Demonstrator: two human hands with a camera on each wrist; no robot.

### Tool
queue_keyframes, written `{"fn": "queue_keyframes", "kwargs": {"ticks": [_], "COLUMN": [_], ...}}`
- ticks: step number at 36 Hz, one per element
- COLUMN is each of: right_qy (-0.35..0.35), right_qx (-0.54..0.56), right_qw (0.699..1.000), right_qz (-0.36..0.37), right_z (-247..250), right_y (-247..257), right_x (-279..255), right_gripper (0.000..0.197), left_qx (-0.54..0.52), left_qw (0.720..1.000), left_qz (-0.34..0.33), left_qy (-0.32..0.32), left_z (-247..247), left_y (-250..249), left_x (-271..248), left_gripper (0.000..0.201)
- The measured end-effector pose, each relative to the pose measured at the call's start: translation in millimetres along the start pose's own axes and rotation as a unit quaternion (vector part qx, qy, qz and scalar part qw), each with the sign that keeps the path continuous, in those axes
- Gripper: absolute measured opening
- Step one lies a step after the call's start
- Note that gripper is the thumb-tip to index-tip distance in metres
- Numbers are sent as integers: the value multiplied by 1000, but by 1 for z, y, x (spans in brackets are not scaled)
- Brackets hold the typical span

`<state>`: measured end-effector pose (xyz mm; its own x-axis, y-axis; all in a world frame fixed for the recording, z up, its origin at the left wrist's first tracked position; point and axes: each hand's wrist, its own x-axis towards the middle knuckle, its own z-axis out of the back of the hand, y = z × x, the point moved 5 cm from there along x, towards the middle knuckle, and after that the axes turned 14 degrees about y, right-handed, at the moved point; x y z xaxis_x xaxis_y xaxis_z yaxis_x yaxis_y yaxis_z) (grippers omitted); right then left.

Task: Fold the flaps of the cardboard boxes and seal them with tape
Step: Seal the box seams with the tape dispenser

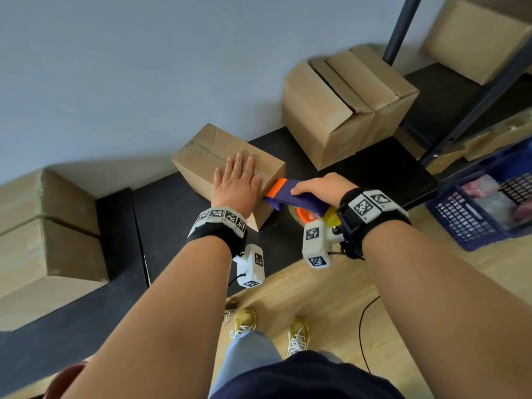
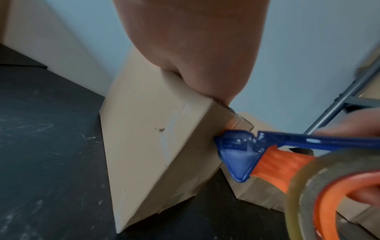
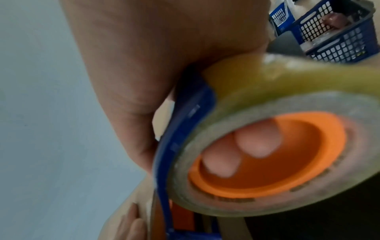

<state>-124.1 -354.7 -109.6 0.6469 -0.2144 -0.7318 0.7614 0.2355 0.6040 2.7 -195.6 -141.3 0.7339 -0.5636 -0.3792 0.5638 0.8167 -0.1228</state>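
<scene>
A small closed cardboard box point(image 1: 198, 156) lies on the black bench point(image 1: 167, 208). My left hand point(image 1: 237, 180) presses flat on its top with straight fingers; in the left wrist view the palm point(image 2: 195, 48) rests on the box point(image 2: 148, 138) at its top corner. My right hand point(image 1: 322, 187) grips a blue and orange tape dispenser point(image 1: 296, 197), its front end against the box's right side face. The dispenser's blue nose point(image 2: 234, 151) touches that face just below the top edge. Two fingertips point(image 3: 257, 142) curl inside the orange core of the clear tape roll point(image 3: 267, 155).
A taller box point(image 1: 342, 110) with loose top flaps stands on the bench to the right. Two stacked boxes point(image 1: 43, 226) sit at the left end. A dark metal rack point(image 1: 466, 108) holds another box point(image 1: 475, 38). A blue basket point(image 1: 483, 203) stands on the wooden floor.
</scene>
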Motion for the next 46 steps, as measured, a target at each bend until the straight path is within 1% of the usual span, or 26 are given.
{"fn": "queue_keyframes", "kwargs": {"ticks": [1,3,5,7,8,10,11,13,15,17,19,21,24,27,29,32,33,35,36,38,41,43,46], "right_qy": [9,51,99,130,135,132,129,122,113,111,100,91,90,55,31,17,12,5,1,-3,-7,-8,-10], "right_qx": [-16,-47,-58,-52,-41,16,42,59,30,-19,-28,-27,-16,9,10,16,21,30,37,46,50,47,43], "right_qw": [1000,997,993,990,990,991,990,990,991,991,990,989,989,991,992,992,992,993,993,994,994,995,996], "right_qz": [2,15,26,19,13,-18,-31,-48,-60,-75,-98,-111,-116,-122,-123,-123,-122,-116,-111,-103,-97,-88,-73], "right_z": [2,1,-2,-3,-2,1,1,2,1,0,1,4,4,7,10,12,13,15,15,15,13,12,11], "right_y": [7,22,33,34,30,18,11,3,-2,-8,-16,-23,-27,-29,-31,-34,-35,-36,-37,-37,-35,-32,-26], "right_x": [-2,-3,-3,-1,-1,-2,-2,-3,-4,-3,-2,-3,-2,3,5,7,7,8,8,8,7,8,8], "right_gripper": [34,23,26,30,29,25,25,24,22,22,23,20,29,41,45,45,46,48,48,46,42,42,46], "left_qx": [-3,-8,-15,-18,-16,-15,-19,-27,-11,22,47,48,39,21,13,-19,-35,-56,-58,-51,-38,-32,-19], "left_qw": [1000,1000,1000,1000,1000,1000,1000,999,999,999,997,996,996,997,998,998,995,989,986,986,991,992,988], "left_qz": [2,5,6,6,5,6,9,20,32,46,63,76,83,77,59,1,-13,-39,-49,-57,-43,-40,-70], "left_qy": [3,8,7,5,5,5,5,11,18,19,11,1,0,-1,-21,-66,-88,-135,-147,-150,-122,-115,-137], "left_z": [0,1,1,1,0,1,2,2,1,0,-1,-3,-2,-1,2,5,5,6,5,4,5,5,8], "left_y": [0,0,1,2,2,1,0,-3,-8,-14,-21,-27,-33,-33,-31,-30,-29,-30,-31,-32,-32,-32,-33], "left_x": [0,0,0,0,-1,-2,-2,-2,-1,-1,-2,-3,-1,2,0,-10,-15,-24,-26,-25,-19,-18,-23], "left_gripper": [56,56,56,56,56,58,61,70,84,91,86,81,78,77,76,68,62,42,34,27,30,30,26]}}
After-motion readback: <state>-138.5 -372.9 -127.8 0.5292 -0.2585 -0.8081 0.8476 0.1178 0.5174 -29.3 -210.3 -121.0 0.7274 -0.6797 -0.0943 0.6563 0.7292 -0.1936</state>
